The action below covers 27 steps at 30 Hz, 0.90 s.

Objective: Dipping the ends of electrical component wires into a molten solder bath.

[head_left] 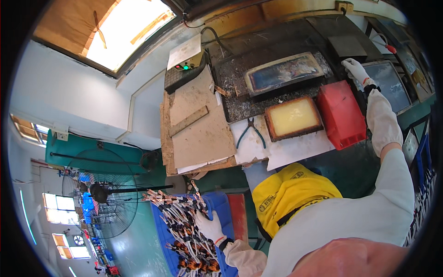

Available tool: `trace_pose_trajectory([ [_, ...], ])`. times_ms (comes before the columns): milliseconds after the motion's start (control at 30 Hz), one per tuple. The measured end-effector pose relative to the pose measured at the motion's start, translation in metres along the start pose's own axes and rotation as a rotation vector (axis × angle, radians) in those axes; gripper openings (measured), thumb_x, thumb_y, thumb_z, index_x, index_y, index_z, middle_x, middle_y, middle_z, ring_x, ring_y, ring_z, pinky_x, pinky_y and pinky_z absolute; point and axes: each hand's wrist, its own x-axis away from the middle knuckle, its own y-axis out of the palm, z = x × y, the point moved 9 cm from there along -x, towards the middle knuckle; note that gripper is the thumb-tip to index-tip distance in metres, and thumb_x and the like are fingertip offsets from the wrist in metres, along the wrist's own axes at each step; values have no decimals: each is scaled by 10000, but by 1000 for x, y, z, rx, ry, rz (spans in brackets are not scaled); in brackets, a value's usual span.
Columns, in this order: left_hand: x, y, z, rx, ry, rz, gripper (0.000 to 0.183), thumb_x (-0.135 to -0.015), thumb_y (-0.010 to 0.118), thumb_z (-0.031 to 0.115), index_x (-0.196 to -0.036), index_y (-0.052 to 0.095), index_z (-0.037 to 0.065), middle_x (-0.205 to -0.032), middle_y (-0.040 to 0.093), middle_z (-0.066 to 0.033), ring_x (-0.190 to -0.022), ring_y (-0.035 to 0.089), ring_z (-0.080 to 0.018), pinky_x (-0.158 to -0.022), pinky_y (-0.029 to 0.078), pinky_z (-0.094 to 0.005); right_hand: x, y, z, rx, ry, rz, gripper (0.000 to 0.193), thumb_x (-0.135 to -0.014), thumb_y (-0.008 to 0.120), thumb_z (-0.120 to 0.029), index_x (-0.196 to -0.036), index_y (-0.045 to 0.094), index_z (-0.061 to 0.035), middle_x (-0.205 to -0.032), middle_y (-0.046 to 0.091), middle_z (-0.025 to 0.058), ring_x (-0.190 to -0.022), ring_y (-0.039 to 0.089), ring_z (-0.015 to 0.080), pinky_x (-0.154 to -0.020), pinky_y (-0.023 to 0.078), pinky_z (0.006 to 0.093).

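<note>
My left hand (210,227), in a white glove, is over a blue bin (223,205) at the lower left. Its thumb stands apart from the fingers, which touch white wire leads (182,219) with copper-coloured ends. Copper coils (198,265) lie among the leads. My right hand (356,71), also gloved, reaches to the far right of the bench. Its fingers curl beside a dark grey block (347,48), above a grey metal tray (386,84). Whatever those fingers grip is too small to make out.
A rectangular pot (284,74) with a silvery surface stands on the bench. Before it are a pan of pale yellow material (294,117), a red bin (342,114) and pliers (251,132). A control box (188,64) shows a green light. A caged fan (101,191) stands left.
</note>
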Motion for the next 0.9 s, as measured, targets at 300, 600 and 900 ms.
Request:
trace_pose_trajectory([
  [300, -1, -2, 1, 24, 17, 4, 695, -759, 726, 359, -1333, 483, 51, -1313, 533, -172, -1253, 466, -331, -1021, 406, -460, 18, -6, -158, 795, -718, 295, 326, -969, 482, -292, -1107, 562, -8, -969, 636, 223, -976, 586, 435, -814, 458, 449],
  [600, 0, -9, 2, 56, 54, 99, 685, -745, 737, 349, -1309, 502, 39, -1255, 566, -165, -1193, 505, -342, -998, 418, -460, 52, 193, -223, 169, -423, -325, 334, -979, 470, -363, -1144, 582, -95, -888, 652, 30, -707, 634, 109, -635, 530, 249],
  [900, -2, -11, 2, 96, 55, 70, 656, -741, 744, 327, -1282, 523, 29, -1260, 558, -202, -1196, 499, -370, -1005, 411, -459, 74, 308, -211, 236, -292, -421, 302, -975, 446, -303, -1056, 589, -50, -783, 633, 39, -596, 617, 119, -587, 534, 264],
])
